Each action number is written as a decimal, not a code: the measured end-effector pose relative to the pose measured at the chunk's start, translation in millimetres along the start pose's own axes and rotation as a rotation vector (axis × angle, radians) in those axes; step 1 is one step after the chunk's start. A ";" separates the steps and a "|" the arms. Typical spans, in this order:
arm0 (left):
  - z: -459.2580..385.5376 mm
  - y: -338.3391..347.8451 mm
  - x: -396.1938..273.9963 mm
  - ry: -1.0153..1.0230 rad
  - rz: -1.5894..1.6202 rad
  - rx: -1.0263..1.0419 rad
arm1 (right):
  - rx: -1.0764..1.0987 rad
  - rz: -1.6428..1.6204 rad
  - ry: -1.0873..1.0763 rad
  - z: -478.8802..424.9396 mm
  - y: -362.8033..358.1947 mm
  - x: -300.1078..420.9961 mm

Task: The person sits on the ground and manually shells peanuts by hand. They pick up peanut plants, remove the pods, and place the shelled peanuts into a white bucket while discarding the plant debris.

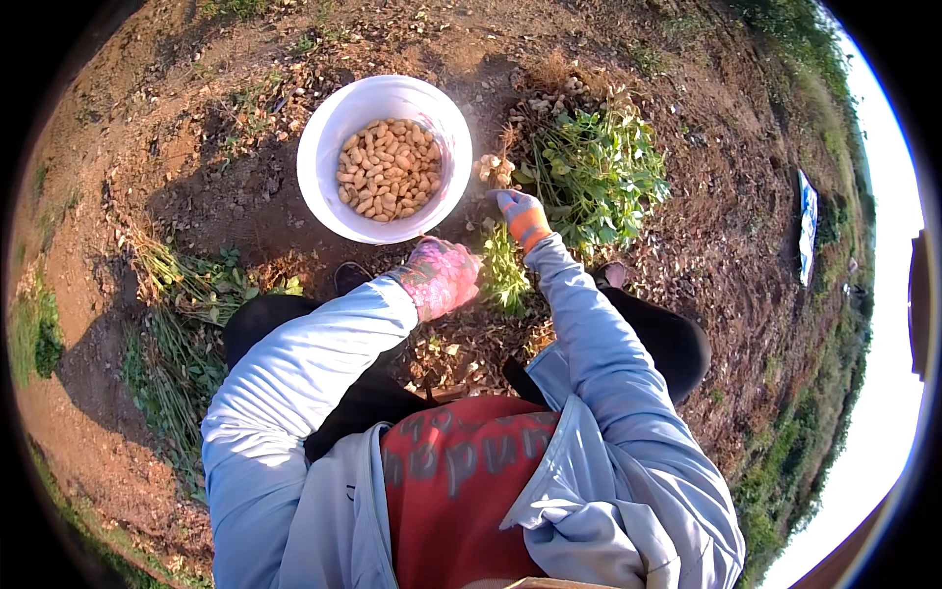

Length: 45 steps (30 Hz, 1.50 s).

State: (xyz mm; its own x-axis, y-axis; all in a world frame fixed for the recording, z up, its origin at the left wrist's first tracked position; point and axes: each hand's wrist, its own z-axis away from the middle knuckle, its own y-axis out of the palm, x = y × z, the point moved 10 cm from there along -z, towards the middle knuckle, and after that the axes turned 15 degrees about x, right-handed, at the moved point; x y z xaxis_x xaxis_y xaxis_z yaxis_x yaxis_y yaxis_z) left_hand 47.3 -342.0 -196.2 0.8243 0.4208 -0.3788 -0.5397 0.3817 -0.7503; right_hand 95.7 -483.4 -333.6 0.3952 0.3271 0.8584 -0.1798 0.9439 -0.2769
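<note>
My right hand (pixel 521 215), in a grey and orange glove, grips a small peanut plant (pixel 506 274) by its stems. A cluster of peanut pods (pixel 495 170) shows beyond the fingers, and the leaves hang back towards me. My left hand (pixel 441 278) wears a pink patterned glove and is curled just below the near rim of a white bucket (pixel 315 166). Its fingertips are turned out of sight, so any pod inside cannot be made out. Loose unshelled peanuts (pixel 390 171) cover the bucket's bottom.
Right of the bucket lies a heap of leafy peanut plants (pixel 600 173), pods and roots at its far end. Pulled plants (pixel 176 353) lie to my left. Dry leaves litter the brown soil (pixel 243 184). A blue and white sheet-like object (pixel 808 228) is far right.
</note>
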 end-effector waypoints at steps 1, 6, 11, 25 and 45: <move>-1.1 -4.1 6.6 -0.085 0.047 0.075 | 0.006 -0.248 0.008 18.5 -4.4 -10.4; -58.2 42.9 54.9 -0.132 0.260 -0.164 | 0.213 -0.291 -0.149 83.9 18.8 21.0; -7.0 -7.1 11.1 -0.248 0.456 -0.207 | 0.201 -0.702 -0.073 125.8 41.7 53.5; 77.0 -31.2 -27.7 0.300 1.208 -0.502 | 0.345 0.002 -0.393 192.8 90.5 156.8; 125.4 -18.4 82.0 0.026 1.760 -0.524 | 0.079 0.165 -0.433 94.0 95.8 265.8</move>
State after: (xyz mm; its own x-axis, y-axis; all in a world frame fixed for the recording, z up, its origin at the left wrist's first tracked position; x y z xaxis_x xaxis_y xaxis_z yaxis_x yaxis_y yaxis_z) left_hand 103.4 -211.3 -145.5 -0.5666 -0.0114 -0.8239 -0.5807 -0.7039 0.4090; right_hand 98.8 -310.3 -91.3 -0.0533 0.4078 0.9115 -0.2833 0.8692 -0.4054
